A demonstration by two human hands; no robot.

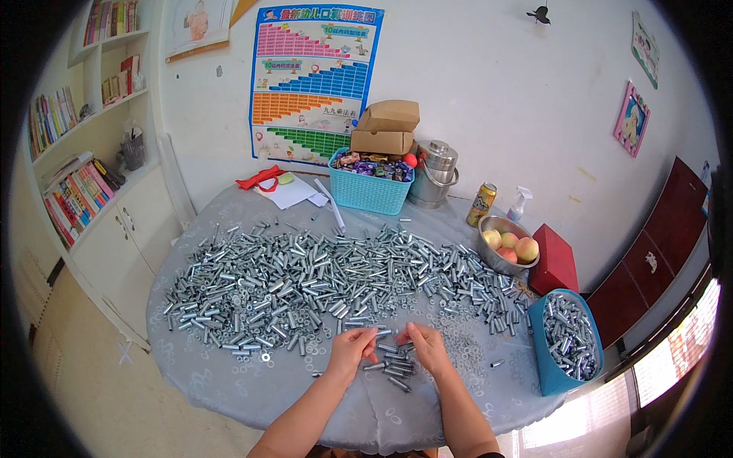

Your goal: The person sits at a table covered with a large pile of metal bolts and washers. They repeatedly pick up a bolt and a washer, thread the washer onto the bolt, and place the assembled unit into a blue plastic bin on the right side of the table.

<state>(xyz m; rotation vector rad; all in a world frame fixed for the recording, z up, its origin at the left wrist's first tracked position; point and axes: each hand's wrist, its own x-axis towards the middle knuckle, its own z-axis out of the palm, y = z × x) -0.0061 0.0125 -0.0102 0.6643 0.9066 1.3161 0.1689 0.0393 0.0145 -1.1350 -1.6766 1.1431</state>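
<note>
My left hand (pixel 353 353) is closed, with a short silvery metal sleeve (pixel 384 333) pinched at its fingertips and pointing toward my other hand. Just to the right, my right hand (pixel 427 347) has its thumb and fingers drawn together; whatever they hold is too small to make out. Below and between both hands lies a small cluster of metal bolts with sleeves (pixel 397 366) on the grey tablecloth (pixel 298 393). Beyond them spreads a wide pile of loose metal sleeves (pixel 305 275). Many small washers (pixel 462 343) lie scattered right of my right hand.
A blue bin (pixel 546 359) full of metal parts stands at the table's right edge. Farther back are a metal bowl (pixel 489 256) of peaches, a red box (pixel 553 259), a drink can (pixel 482 204), a spray bottle (pixel 520 204), a steel pot (pixel 437 172) and a turquoise basket (pixel 370 194).
</note>
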